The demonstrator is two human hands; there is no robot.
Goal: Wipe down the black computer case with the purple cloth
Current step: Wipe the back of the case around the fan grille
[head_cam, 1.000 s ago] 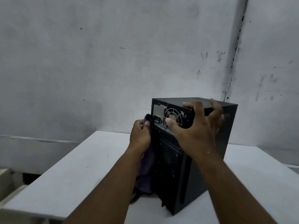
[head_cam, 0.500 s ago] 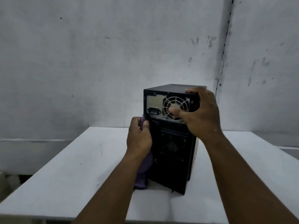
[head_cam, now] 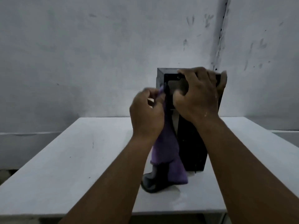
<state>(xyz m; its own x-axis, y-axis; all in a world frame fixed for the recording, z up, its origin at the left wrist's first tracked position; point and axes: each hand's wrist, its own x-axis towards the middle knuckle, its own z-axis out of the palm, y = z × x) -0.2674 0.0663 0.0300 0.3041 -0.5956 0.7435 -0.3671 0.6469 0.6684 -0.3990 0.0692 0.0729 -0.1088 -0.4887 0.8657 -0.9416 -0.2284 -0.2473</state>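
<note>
The black computer case (head_cam: 192, 143) stands upright toward the far right of the white table (head_cam: 72, 159), close to the wall; the right hand (head_cam: 196, 96) grips its top near edge, fingers curled over it, steadying it; the left hand (head_cam: 146, 113) pinches the purple cloth (head_cam: 165, 152) against the case's left near corner, the rest of the cloth hanging down to the tabletop; wiping looks underway on that left side; I'd judge the top, right side and far face are yet to be done, though no dust shows either way.
</note>
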